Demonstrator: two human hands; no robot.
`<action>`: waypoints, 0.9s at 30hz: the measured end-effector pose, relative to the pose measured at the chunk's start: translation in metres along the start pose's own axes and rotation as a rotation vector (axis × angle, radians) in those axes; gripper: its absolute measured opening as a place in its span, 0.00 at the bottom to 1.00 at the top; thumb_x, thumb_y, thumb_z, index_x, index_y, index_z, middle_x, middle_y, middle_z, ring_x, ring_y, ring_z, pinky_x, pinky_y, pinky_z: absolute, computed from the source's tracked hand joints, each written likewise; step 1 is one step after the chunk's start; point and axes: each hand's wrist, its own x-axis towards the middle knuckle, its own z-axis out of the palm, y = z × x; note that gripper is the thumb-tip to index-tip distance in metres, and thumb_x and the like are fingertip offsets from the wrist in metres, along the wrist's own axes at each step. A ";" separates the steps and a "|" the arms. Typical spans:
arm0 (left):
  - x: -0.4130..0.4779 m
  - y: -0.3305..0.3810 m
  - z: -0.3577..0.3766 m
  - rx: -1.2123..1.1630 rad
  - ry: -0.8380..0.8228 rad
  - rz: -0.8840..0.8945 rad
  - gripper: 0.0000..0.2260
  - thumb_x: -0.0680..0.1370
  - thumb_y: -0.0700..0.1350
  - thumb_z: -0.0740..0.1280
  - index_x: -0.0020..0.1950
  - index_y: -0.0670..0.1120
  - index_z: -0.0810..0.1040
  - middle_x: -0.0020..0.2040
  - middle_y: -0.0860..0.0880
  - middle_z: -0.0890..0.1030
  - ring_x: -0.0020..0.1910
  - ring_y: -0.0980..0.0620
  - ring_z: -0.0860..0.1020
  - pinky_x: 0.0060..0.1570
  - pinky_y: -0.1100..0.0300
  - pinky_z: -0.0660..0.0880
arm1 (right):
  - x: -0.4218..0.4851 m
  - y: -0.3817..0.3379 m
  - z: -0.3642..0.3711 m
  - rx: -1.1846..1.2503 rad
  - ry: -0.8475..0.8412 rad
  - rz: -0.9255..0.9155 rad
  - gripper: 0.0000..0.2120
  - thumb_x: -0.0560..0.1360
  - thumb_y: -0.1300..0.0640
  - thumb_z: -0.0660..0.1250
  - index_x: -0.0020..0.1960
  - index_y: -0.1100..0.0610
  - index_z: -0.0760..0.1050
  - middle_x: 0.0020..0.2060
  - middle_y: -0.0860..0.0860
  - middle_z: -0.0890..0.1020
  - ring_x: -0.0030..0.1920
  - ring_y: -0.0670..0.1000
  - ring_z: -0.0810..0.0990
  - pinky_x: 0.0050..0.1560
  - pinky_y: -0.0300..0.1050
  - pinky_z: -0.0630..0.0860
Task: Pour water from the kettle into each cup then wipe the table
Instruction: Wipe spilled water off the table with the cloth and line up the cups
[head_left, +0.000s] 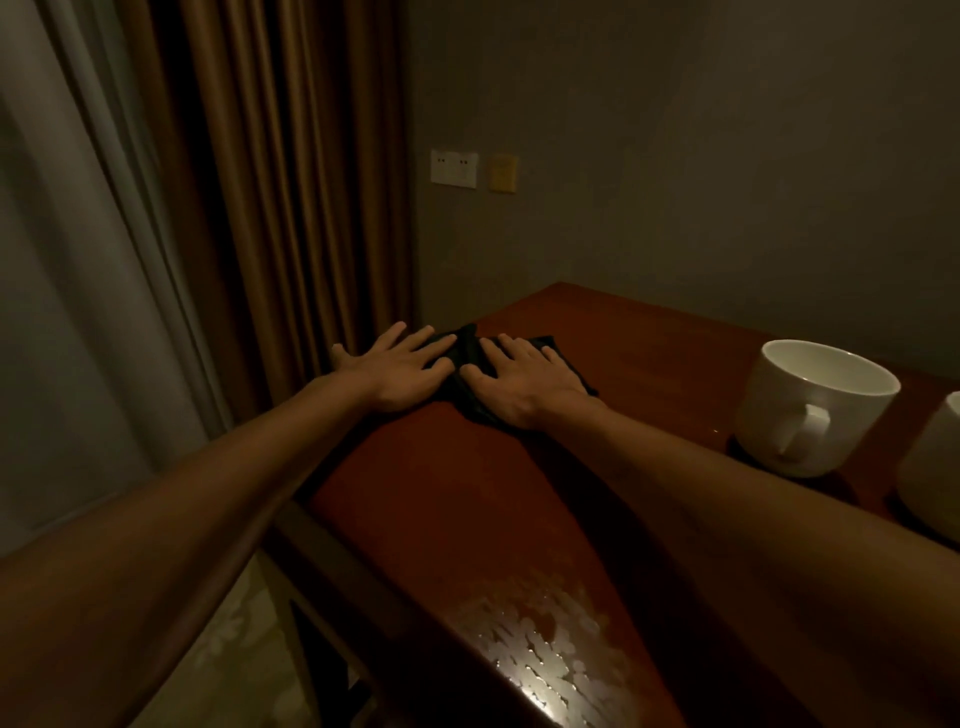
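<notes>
A dark cloth (467, 348) lies on the far left corner of the reddish wooden table (457, 499). My left hand (400, 364) and my right hand (524, 379) both press flat on the cloth, fingers spread, side by side. A white cup (810, 405) with its handle toward me stands on a dark coaster at the right. Part of a second white cup (935, 457) shows at the right edge of the view. Water drops (540, 644) glisten on the table near its front edge. No kettle is in view.
A brown curtain (291, 182) and a pale sheer curtain (67, 260) hang left of the table. The grey wall behind holds a white socket plate (453, 169) and a yellowish plate (503, 173). Patterned floor (244, 654) shows below the table's left edge.
</notes>
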 end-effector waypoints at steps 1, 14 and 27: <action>-0.002 0.000 0.000 -0.008 -0.002 0.002 0.26 0.80 0.69 0.40 0.78 0.68 0.43 0.81 0.60 0.41 0.80 0.53 0.37 0.69 0.25 0.40 | -0.002 -0.001 0.000 0.001 -0.001 0.004 0.35 0.81 0.33 0.41 0.83 0.48 0.45 0.82 0.50 0.46 0.82 0.51 0.42 0.80 0.56 0.41; -0.062 0.017 0.006 0.008 0.010 0.041 0.25 0.81 0.67 0.40 0.79 0.68 0.42 0.81 0.60 0.40 0.80 0.53 0.38 0.69 0.26 0.37 | -0.063 -0.002 -0.001 0.016 -0.006 -0.011 0.35 0.80 0.32 0.42 0.83 0.48 0.45 0.82 0.50 0.45 0.81 0.51 0.42 0.80 0.56 0.40; -0.155 0.047 0.017 0.015 0.008 0.069 0.25 0.80 0.68 0.39 0.77 0.70 0.41 0.80 0.62 0.39 0.80 0.54 0.37 0.68 0.27 0.33 | -0.163 -0.002 -0.001 0.050 -0.027 -0.029 0.36 0.80 0.31 0.41 0.82 0.47 0.43 0.82 0.49 0.42 0.81 0.50 0.39 0.80 0.56 0.38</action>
